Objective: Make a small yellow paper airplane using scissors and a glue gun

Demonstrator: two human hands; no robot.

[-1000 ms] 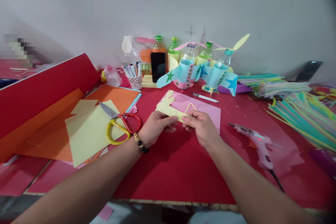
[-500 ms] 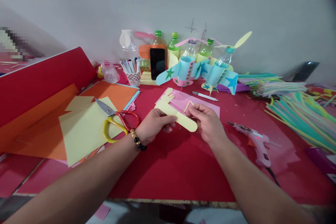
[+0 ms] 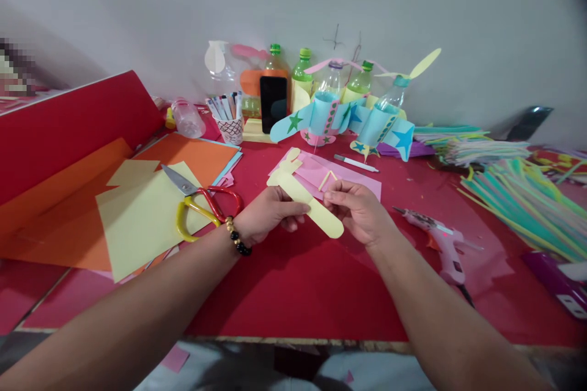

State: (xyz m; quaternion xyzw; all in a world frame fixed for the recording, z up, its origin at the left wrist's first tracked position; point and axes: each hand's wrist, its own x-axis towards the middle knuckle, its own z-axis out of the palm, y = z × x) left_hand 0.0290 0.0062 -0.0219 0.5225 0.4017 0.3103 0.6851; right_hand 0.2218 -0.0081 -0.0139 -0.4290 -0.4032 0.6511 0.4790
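My left hand (image 3: 274,215) pinches a pale yellow paper cutout (image 3: 321,215) between thumb and fingers. The cutout is a long strip with a rounded near end and small lobes at its far end. Beside its right edge, my right hand (image 3: 355,209) has thumb and fingertips pressed together; what they grip, if anything, is hidden. Whether those fingertips touch the cutout I cannot tell. Just beyond them a thin, bent yellow strip (image 3: 326,179) appears over the pink paper (image 3: 364,186). Large scissors (image 3: 202,198) with red and yellow handles lie left of my left hand.
A pink glue gun (image 3: 443,235) lies to the right, near pipe cleaners (image 3: 518,195). A white marker (image 3: 356,163) sits behind the pink paper. Decorated bottle planes (image 3: 326,116), a phone (image 3: 274,104) and a pen cup (image 3: 230,130) line the back. Orange paper (image 3: 59,235) covers the left.
The cutout's near end has tipped slightly towards me. My right fingertips have shifted a little left and nearer along its edge. My left hand keeps its pinch. The camera view has shifted slightly.
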